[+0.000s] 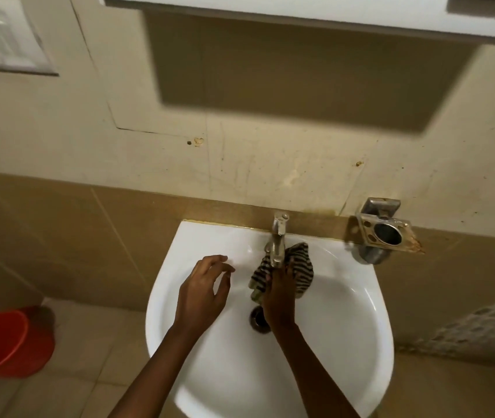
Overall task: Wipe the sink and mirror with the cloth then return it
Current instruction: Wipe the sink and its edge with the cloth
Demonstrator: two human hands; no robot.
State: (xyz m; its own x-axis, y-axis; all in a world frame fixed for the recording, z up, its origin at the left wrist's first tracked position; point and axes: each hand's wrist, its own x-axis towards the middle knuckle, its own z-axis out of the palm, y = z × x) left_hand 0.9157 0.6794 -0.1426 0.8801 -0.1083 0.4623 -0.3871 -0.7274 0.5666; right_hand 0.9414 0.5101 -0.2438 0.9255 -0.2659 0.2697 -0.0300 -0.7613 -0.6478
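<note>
The right hand (279, 297) squeezes the striped cloth (296, 268) and presses it against the metal tap (277, 242) at the back of the white sink (345, 327), while the left hand (202, 292) floats just beside it over the bowl, holding nothing, its fingers loose and a bit curled. It looks like the sink wiping is the step going on. Next, I think, the cloth must rub round the rest of the bowl near the drain (258, 319), then go up to the mirror, which is hard to make out here.
</note>
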